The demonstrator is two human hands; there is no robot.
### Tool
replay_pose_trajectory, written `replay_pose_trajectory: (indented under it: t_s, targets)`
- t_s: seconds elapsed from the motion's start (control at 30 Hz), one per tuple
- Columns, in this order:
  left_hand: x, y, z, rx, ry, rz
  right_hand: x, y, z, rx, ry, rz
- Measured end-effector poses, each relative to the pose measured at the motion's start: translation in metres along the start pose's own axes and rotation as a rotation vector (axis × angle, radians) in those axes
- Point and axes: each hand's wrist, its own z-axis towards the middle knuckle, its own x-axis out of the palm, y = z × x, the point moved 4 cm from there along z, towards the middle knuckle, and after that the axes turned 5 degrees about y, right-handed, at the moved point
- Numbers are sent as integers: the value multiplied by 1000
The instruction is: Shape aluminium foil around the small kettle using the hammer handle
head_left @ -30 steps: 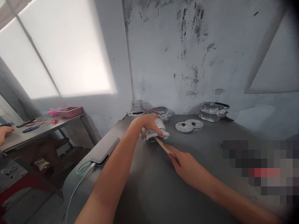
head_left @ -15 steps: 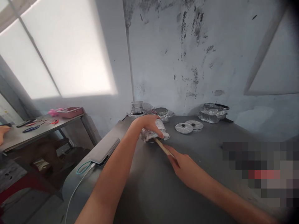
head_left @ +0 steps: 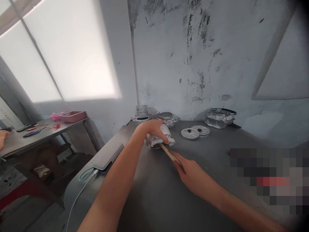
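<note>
My left hand [head_left: 155, 127] is curled over the top of a foil-wrapped pan [head_left: 165, 130]. The pan is tipped so that its dark open side faces down towards me. In my right hand [head_left: 190, 170] a flat wooden stick [head_left: 167, 152] is held, fingers closed round its near part. Its far end reaches the pan's dark opening below my left fingers; whatever tip it has is hidden inside.
Behind stand stacked metal strainers [head_left: 142, 111] and a foil-wrapped pot [head_left: 166, 116]. Two round lids [head_left: 190, 133] lie to the right, near another foil-wrapped pot [head_left: 217, 118]. A grey power bank [head_left: 108, 156] with a cable is at left. Another person's hand [head_left: 3, 137] rests on a side table.
Hardly anything differs. Both hands, the pan and the wooden stick keep their places, and the view has shifted very slightly.
</note>
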Motion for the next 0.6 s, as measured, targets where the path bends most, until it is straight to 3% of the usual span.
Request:
replay_pose_trajectory:
  t_s: [0.2,0.4,0.6]
  targets:
    - [0,1,0,7,-5,-16,1,2,-1,50,-26,10]
    - [0,1,0,-6,-14,-6,3,2,-2,34,32,13]
    - [1,3,2,-5,-20,-12,-2,4,-1,44,-31,20]
